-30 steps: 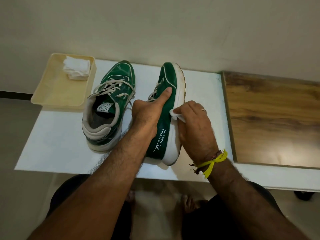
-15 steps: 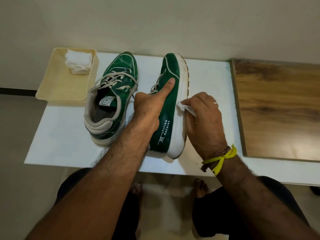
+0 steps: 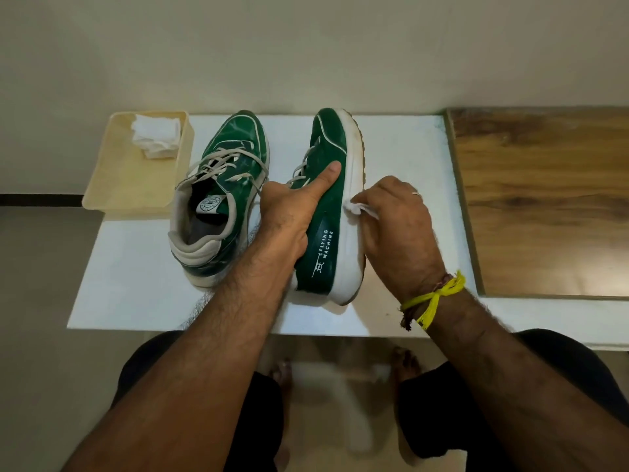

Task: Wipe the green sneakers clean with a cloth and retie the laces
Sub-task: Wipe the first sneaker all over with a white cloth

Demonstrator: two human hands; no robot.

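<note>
Off to the left of my left hand a cream tray [image 3: 112,190] sits on the white table [image 3: 136,284] with folded tissues [image 3: 156,137] in its far corner, while right of my right hand lies a wood panel [image 3: 544,206], a yellow thread [image 3: 435,299] round my wrist.

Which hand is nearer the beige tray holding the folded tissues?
Left. The left hand holds the tilted sneaker, across the upright sneaker from the tray. The right hand wipes that sneaker's sole, farther away.
</note>
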